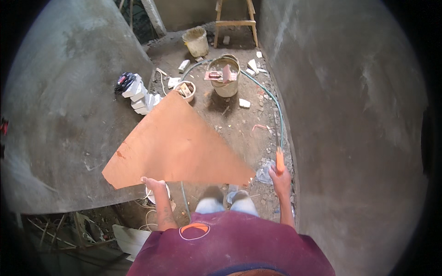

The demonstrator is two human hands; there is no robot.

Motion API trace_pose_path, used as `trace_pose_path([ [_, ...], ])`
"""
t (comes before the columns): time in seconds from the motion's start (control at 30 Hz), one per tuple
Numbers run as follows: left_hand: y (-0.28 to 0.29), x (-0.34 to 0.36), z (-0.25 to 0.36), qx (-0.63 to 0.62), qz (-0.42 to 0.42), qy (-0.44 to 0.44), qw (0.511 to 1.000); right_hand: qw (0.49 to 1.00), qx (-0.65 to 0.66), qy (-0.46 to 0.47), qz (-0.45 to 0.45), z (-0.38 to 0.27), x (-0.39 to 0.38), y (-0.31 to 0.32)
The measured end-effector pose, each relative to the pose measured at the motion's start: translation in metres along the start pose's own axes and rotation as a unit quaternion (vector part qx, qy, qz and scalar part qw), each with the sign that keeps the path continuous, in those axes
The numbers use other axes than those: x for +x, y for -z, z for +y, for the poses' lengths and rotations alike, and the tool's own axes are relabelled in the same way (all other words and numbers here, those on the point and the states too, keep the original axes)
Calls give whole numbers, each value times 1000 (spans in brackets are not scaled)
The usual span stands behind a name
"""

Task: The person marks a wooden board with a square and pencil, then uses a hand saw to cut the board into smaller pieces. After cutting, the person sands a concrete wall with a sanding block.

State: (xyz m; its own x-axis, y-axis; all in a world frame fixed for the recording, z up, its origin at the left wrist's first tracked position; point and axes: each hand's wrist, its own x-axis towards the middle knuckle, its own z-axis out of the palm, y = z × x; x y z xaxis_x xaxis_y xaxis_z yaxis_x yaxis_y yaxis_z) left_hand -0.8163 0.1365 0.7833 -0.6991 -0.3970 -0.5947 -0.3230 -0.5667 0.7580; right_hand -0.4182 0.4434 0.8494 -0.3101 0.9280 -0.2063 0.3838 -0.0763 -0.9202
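A large, roughly triangular orange-tan sheet (175, 142) spreads in front of me, its peak pointing away and a reddish scuff near its left edge. My left hand (154, 183) is closed on its near edge, with the fingers hidden under it. On the right, my right hand (281, 180) wraps round the orange handle of a tool (279, 160). Its long, thin, dark blade points away from me, seen almost edge-on, so I cannot tell its exact kind. The sheet's right corner ends short of that hand.
A bucket with a trowel (214, 76) across its rim (225, 87) stands ahead, near a small tub (191, 94) and another bucket (197, 43). A green hose (277, 103) curves along the right wall (359, 138). White blocks (139, 94) lean by the left wall (60, 115). Rubble and a wooden stand (235, 23) lie beyond.
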Motion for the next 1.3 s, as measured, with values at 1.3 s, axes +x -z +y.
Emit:
trace_pose_path([
  [1.3, -804, 49, -220, 88, -290, 241, 922, 972, -174, -67, 140, -260, 722, -293],
])
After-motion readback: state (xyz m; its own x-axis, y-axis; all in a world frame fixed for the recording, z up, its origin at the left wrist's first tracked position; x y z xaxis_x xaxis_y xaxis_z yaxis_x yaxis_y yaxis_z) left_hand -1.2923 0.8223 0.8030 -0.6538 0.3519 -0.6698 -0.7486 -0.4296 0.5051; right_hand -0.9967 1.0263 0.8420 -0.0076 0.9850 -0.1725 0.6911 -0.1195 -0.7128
